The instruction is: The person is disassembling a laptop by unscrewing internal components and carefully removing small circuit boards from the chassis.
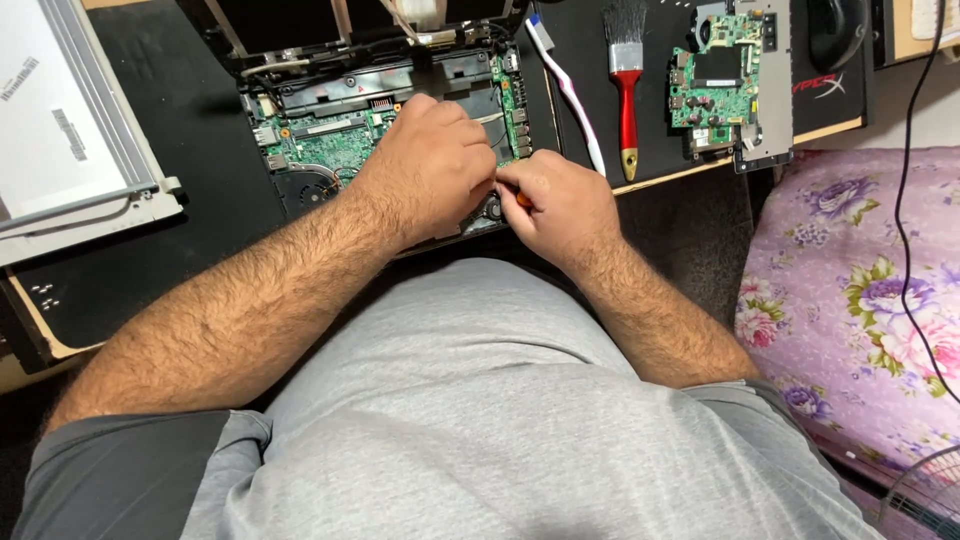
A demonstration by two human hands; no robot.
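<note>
- left hand [432, 165] curled, resting on opened black laptop base with green circuit board [330, 140]
- right hand [560, 205] closed around small orange-handled tool [522, 199], touching left

We see both forearms reaching forward from the bottom of the view, bare and angled inward so the wrists nearly meet. Our left hand [428, 160] lies palm down, knuckles up, fingers curled loosely and pressing downward. Our right hand [556, 203] sits just beside it, touching at the fingertips, closed in a tight pinch with the thumb tucked toward the left hand.
</note>
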